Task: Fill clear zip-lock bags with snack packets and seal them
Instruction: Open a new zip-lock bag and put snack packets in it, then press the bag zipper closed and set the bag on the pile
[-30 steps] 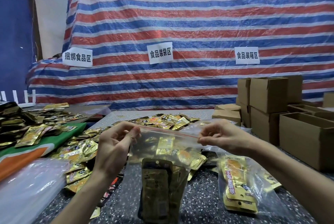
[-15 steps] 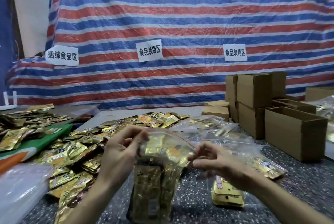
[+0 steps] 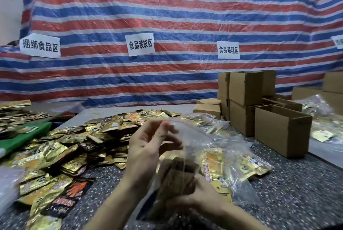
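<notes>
A clear zip-lock bag (image 3: 187,136) with a red seal line stands upright in front of me, with dark and gold snack packets (image 3: 176,179) inside. My left hand (image 3: 148,148) pinches the bag's top left corner at the seal. My right hand (image 3: 200,196) grips the lower part of the bag around the packets. A big pile of loose gold snack packets (image 3: 74,148) covers the speckled table (image 3: 297,192) to the left. Just right of the held bag lies another filled clear bag (image 3: 232,164).
Open cardboard boxes (image 3: 278,129) stand at the right, more stacked behind them (image 3: 245,88). Further bags of packets (image 3: 319,118) lie at the far right. A green cloth (image 3: 24,136) with packets sits at the left. A striped tarp with paper signs (image 3: 140,44) hangs behind.
My right hand left the bag's top seal edge and dropped down to grip the lower part of the bag. My left hand kept its pinch on the top corner. The view swung right.
</notes>
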The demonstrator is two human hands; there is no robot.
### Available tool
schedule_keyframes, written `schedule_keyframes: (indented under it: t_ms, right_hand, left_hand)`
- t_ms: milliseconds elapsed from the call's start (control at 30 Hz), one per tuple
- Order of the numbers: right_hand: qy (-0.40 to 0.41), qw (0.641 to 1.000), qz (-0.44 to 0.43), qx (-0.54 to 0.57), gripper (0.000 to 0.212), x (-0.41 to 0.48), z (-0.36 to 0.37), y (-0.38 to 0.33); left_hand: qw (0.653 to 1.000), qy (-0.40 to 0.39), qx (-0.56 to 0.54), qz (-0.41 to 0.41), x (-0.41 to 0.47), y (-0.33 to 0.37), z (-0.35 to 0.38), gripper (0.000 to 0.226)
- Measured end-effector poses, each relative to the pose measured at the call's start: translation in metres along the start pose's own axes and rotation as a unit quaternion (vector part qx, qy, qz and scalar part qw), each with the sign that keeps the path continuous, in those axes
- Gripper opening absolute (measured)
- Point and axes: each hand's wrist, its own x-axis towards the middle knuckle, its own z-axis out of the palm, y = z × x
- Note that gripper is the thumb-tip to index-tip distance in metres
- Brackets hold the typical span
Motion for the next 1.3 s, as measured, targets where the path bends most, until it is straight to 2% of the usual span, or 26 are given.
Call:
schedule_keyframes:
  t_ms: [133, 300, 400, 500, 533, 600, 700, 833, 900, 933, 967, 1033, 1067, 1100, 1167, 1300]
  right_hand:
    - [0.109, 0.993, 0.037, 0.031, 0.064, 0.001, -0.027, -0.004]
    - [0.257, 0.964, 0.059, 0.026, 0.048, 0.033, -0.079, -0.03]
    - [0.356, 0.931, 0.06, -0.048, 0.04, 0.067, -0.11, -0.048]
    - [0.443, 0.883, 0.061, -0.141, 0.038, 0.095, -0.137, -0.059]
    - [0.453, 0.871, 0.071, -0.175, 0.038, 0.101, -0.142, -0.059]
    - [0.417, 0.854, 0.129, -0.283, 0.032, 0.109, -0.147, -0.049]
    - [0.347, 0.796, 0.218, -0.446, 0.021, 0.111, -0.141, -0.029]
    - [0.366, 0.758, 0.21, -0.497, 0.011, 0.109, -0.138, -0.034]
    - [0.393, 0.732, 0.164, -0.531, 0.015, 0.11, -0.133, -0.041]
    - [0.404, 0.731, 0.112, -0.538, 0.023, 0.11, -0.126, -0.043]
    - [0.409, 0.746, 0.044, -0.524, 0.027, 0.11, -0.115, -0.044]
    - [0.377, 0.81, -0.078, -0.443, 0.021, 0.109, -0.081, -0.042]
    - [0.344, 0.846, -0.112, -0.391, 0.016, 0.108, -0.062, -0.038]
    - [0.31, 0.877, -0.127, -0.343, 0.011, 0.108, -0.042, -0.032]
    - [0.265, 0.918, -0.133, -0.265, 0.004, 0.106, -0.006, -0.016]
    - [0.259, 0.942, -0.137, -0.161, 0.01, 0.101, 0.041, 0.032]
  left_hand:
    - [1.0, 0.015, -0.001, -0.004, 0.008, -0.003, -0.005, 0.019]
    - [0.994, 0.026, 0.093, -0.052, 0.003, -0.021, -0.004, 0.052]
    - [0.988, -0.005, 0.13, -0.084, -0.004, -0.031, -0.006, 0.04]
    - [0.983, -0.015, 0.163, -0.088, -0.006, -0.039, -0.011, 0.027]
    - [0.982, -0.016, 0.167, -0.088, -0.007, -0.04, -0.012, 0.025]
    - [0.981, -0.018, 0.172, -0.087, -0.007, -0.042, -0.016, 0.026]
    - [0.98, -0.015, 0.176, -0.086, -0.007, -0.043, -0.022, 0.028]
    - [0.979, -0.007, 0.181, -0.089, -0.011, -0.044, -0.03, 0.026]
    - [0.979, 0.002, 0.184, -0.092, -0.014, -0.045, -0.035, 0.025]
    - [0.979, 0.011, 0.183, -0.095, -0.016, -0.046, -0.037, 0.025]
    - [0.978, 0.021, 0.179, -0.1, -0.019, -0.047, -0.039, 0.025]
    - [0.978, 0.043, 0.173, -0.111, -0.024, -0.051, -0.043, 0.024]
    - [0.976, 0.053, 0.175, -0.117, -0.028, -0.053, -0.045, 0.023]
    - [0.974, 0.062, 0.183, -0.121, -0.032, -0.055, -0.048, 0.022]
    - [0.968, 0.08, 0.204, -0.125, -0.039, -0.055, -0.057, 0.019]
    - [0.948, 0.134, 0.258, -0.132, -0.054, -0.048, -0.091, 0.017]
